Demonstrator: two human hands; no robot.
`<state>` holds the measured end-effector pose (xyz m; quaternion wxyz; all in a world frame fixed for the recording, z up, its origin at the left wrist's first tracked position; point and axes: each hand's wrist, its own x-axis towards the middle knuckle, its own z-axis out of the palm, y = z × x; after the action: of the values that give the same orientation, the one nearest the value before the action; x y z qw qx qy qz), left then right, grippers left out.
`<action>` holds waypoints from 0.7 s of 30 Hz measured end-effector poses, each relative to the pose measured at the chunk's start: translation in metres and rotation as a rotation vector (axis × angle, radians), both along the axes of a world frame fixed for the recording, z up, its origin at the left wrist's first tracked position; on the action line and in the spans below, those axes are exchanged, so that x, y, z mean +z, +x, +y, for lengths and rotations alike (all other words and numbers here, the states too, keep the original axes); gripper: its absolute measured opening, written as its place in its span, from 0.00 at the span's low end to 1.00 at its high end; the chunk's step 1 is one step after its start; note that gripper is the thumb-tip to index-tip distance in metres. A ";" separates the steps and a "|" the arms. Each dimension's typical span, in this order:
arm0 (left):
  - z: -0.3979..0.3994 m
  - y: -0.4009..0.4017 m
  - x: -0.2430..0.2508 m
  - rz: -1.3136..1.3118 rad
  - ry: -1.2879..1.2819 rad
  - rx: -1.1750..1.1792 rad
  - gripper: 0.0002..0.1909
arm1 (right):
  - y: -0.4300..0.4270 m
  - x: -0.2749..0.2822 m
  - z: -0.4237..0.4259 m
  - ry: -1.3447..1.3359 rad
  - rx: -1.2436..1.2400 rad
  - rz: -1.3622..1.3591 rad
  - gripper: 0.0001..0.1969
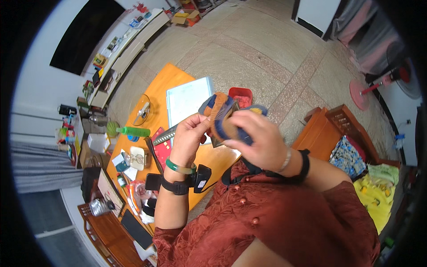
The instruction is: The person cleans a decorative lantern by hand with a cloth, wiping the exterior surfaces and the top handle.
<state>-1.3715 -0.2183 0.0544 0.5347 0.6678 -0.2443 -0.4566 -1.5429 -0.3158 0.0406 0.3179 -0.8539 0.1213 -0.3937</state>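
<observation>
A soft textile piece [220, 116], knitted in look, shows orange, brown and navy patches in front of my chest. My left hand [188, 137] pinches its left edge between thumb and fingers. Motion blurs my right hand [262, 138], which curls around the right side with the thumb below and fingers above. Beyond the right fingers a grey-blue part with a yellow patch [257, 109] shows; whether it belongs to the same piece is unclear. Behind the textile lies a clear plastic document case [188, 96] on the wooden table [166, 78], partly hidden by my hands.
A red bin [241, 93] stands beyond the table. Left on the table are a glass bowl [141, 111], a green bottle [136, 131], a red booklet [163, 150] and eyeglasses [136, 159]. A wooden bench [317, 130] and a pink fan [362, 93] stand right.
</observation>
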 end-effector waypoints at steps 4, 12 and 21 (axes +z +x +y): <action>0.002 -0.001 -0.006 -0.048 -0.034 -0.005 0.08 | 0.015 -0.019 0.025 -0.039 -0.092 0.050 0.20; 0.005 -0.007 -0.009 -0.096 -0.079 0.027 0.07 | 0.016 -0.034 0.037 -0.147 -0.206 0.086 0.18; 0.009 0.000 -0.008 -0.082 -0.034 0.015 0.09 | -0.030 -0.049 0.015 -0.148 -0.060 0.273 0.17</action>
<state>-1.3714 -0.2091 0.0461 0.5389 0.6785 -0.2688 -0.4207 -1.5727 -0.3006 -0.0080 0.2226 -0.9167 0.1592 -0.2910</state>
